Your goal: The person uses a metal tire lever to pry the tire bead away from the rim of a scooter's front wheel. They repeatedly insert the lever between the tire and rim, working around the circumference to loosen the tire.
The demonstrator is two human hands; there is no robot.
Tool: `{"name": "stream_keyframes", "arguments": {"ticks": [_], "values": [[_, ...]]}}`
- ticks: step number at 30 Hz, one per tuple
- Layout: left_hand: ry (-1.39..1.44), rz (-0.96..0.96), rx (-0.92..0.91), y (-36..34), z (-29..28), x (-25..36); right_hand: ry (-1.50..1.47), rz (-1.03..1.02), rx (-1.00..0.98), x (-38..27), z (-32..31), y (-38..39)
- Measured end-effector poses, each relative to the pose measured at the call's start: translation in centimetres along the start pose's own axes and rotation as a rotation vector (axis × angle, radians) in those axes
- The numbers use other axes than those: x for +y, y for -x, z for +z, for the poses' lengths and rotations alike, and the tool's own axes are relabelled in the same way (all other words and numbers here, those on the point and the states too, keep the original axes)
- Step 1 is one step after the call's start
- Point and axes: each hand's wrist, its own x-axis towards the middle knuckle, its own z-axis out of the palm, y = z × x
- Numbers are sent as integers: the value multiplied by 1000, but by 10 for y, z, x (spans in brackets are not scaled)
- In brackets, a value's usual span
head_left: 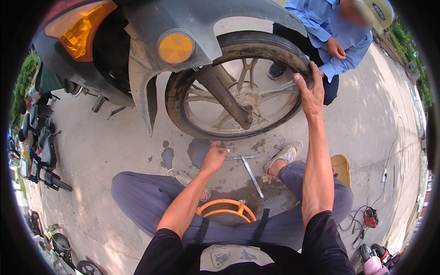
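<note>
A motorcycle's front wheel (252,98), with a black tire and dusty cast spokes, stands in front of me on its fork leg (224,96). My right hand (312,96) grips the tire's right side, thumb toward the spokes and fingers around the outer edge. Just below the tire's bottom is my left hand (214,158). Its fingers are drawn together in a pinch, and whatever may be between them is too small to make out. Beside that hand, a T-shaped metal wrench (252,176) lies on the ground between my feet.
A co-worker in a blue shirt (341,50) crouches beyond the wheel. The grey fender (183,18) overhangs it. An orange-rimmed stool (227,201) is between my legs. By my right knee sits a yellow container (340,166); a red corded device (370,217) lies farther right.
</note>
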Motion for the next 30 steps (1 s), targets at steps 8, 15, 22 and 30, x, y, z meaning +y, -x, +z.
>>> {"name": "stream_keyframes", "arguments": {"ticks": [8,15,22,30], "values": [[608,362,651,-19,-72,65,-324,686,150,99,37,128],[65,331,473,-20,-150,67,269,841,-691,92,127,358],[93,486,458,-34,-139,71,589,797,-929,117,124,377],[380,325,464,-37,-96,23,654,566,-971,119,136,392]]}}
